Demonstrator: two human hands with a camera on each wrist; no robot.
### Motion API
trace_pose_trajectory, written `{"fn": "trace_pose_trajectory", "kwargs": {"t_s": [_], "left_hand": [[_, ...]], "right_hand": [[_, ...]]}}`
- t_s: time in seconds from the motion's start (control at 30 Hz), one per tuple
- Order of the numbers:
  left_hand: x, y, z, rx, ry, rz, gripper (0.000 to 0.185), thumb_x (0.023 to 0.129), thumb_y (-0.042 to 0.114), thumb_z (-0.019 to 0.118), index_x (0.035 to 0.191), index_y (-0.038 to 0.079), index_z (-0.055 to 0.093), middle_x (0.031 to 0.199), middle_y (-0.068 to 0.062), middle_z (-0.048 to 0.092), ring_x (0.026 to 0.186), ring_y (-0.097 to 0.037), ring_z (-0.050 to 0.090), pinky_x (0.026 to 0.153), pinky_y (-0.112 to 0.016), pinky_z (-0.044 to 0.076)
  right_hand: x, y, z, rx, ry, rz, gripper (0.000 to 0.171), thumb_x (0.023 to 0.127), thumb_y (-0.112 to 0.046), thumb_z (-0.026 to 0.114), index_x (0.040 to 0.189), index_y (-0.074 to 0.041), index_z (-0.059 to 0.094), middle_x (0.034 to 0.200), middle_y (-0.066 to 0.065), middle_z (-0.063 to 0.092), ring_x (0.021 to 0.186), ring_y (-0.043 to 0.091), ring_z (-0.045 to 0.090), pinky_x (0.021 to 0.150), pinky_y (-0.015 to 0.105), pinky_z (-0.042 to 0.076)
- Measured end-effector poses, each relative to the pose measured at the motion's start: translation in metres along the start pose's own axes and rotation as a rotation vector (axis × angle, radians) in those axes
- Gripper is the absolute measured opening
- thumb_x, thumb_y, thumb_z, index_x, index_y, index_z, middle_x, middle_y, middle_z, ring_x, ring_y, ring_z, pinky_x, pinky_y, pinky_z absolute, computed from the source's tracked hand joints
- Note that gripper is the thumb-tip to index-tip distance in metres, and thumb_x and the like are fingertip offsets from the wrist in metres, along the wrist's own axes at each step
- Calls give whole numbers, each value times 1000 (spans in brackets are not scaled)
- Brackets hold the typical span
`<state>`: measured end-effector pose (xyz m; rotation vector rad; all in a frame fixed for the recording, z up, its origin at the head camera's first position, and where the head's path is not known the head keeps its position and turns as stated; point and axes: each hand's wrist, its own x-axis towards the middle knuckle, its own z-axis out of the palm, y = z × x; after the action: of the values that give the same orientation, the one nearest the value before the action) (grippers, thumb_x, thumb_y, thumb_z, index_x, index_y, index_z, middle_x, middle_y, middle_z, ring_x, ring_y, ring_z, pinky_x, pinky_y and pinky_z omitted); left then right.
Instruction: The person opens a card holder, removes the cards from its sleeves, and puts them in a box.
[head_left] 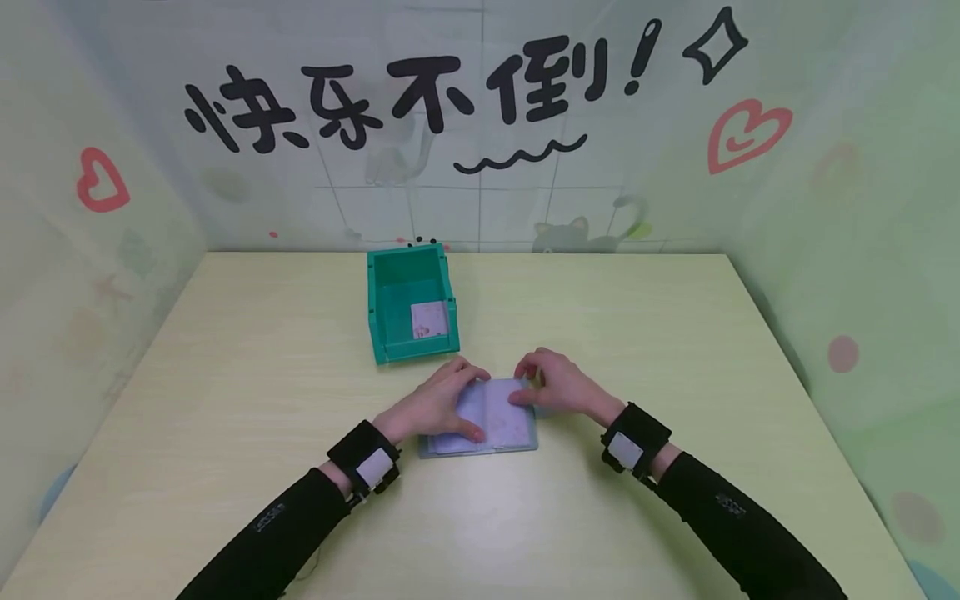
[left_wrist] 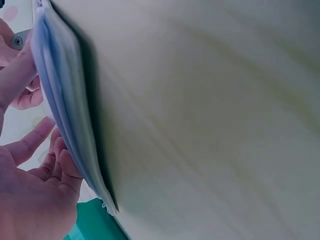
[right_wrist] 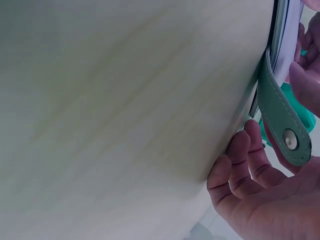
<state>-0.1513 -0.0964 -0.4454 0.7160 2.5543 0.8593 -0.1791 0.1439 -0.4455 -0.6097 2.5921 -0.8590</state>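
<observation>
An open notebook (head_left: pixel 510 425) with pale lilac pages and a grey-green cover lies on the table. My left hand (head_left: pixel 447 400) rests across its left page, with the thumb near the middle fold and the fingers reaching toward the top edge. At the top right corner, my right hand (head_left: pixel 558 385) holds the notebook, its thumb on the right page and its index finger at the top edge. The right wrist view shows a green strap (right_wrist: pixel 280 107) with a metal snap hanging off the cover, beside the curled fingers. The right index fingertip is hidden there.
Behind the notebook stands a teal bin (head_left: pixel 378 333), a small pink printed card (head_left: pixel 430 320) lying inside it. The pale wooden table (head_left: pixel 637 317) meets printed backdrop walls at its back and sides.
</observation>
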Motion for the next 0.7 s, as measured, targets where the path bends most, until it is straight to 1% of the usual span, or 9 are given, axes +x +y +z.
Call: {"fn": "trace_pose_trajectory", "kwargs": {"t_s": [0.13, 0.23, 0.3, 0.37, 0.47, 0.53, 0.6, 0.63, 0.7], "left_hand": [[0, -3, 0, -36, -4, -10, 78, 73, 34, 91, 138, 10, 54, 125, -7, 50, 120, -24, 48, 106, -42, 47], [1, -5, -1, -57, -10, -5, 77, 74, 33, 90, 137, 10, 54, 124, -7, 50, 118, -23, 48, 105, -41, 46], [1, -9, -2, -66, -5, 18, 73, 76, 30, 89, 136, 9, 55, 122, -7, 51, 114, -23, 49, 101, -38, 46], [1, -12, -5, -79, 1, 46, 66, 80, 27, 85, 136, 7, 56, 119, -8, 54, 108, -21, 50, 95, -33, 46], [1, -16, -11, -158, -5, 82, 53, 90, 22, 75, 136, 4, 57, 113, -10, 60, 100, -20, 52, 86, -28, 45], [-1, -16, -16, -238, -25, 66, 48, 97, 24, 67, 139, 2, 56, 113, -11, 63, 99, -20, 55, 85, -27, 47], [-2, -15, -21, -314, -45, 32, 49, 102, 30, 59, 141, 2, 55, 116, -13, 65, 100, -23, 58, 85, -30, 50], [-4, -14, -23, -344, -51, 7, 50, 103, 34, 56, 142, 2, 54, 119, -14, 66, 102, -24, 59, 87, -32, 51], [-6, -14, -25, -367, -40, -39, 55, 103, 41, 54, 142, 3, 55, 124, -14, 67, 107, -25, 63, 90, -36, 54]], "right_hand": [[1, 0, 0, 31, -4, 6, 29, 88, -27, 79, 100, -5, 64, 95, 8, 60, 85, 19, 51, 71, 26, 41], [1, -3, 0, 67, -4, 0, 25, 90, -28, 75, 92, -4, 68, 96, 9, 62, 90, 21, 52, 74, 27, 40], [1, -5, -1, 111, -12, -24, 25, 95, -29, 70, 89, -5, 72, 98, 10, 64, 93, 21, 54, 77, 28, 41], [0, -7, -1, 171, -33, -59, 30, 100, -29, 62, 89, -4, 74, 100, 11, 65, 96, 22, 54, 79, 29, 41], [-1, -13, -1, 240, -73, -110, 40, 106, -32, 49, 95, -3, 74, 101, 13, 66, 97, 22, 54, 83, 31, 42], [-2, -17, -1, 246, -95, -130, 45, 108, -35, 44, 102, -3, 75, 102, 13, 66, 99, 22, 53, 85, 33, 40], [-2, -21, 0, 219, -110, -152, 47, 108, -37, 41, 110, -5, 75, 106, 13, 67, 101, 22, 53, 88, 35, 38], [-2, -23, 1, 202, -116, -163, 47, 108, -37, 41, 114, -6, 75, 107, 13, 68, 101, 22, 53, 88, 35, 38], [-1, -25, 3, 163, -123, -191, 45, 109, -35, 40, 117, -7, 75, 107, 12, 68, 99, 21, 52, 87, 35, 36]]}}
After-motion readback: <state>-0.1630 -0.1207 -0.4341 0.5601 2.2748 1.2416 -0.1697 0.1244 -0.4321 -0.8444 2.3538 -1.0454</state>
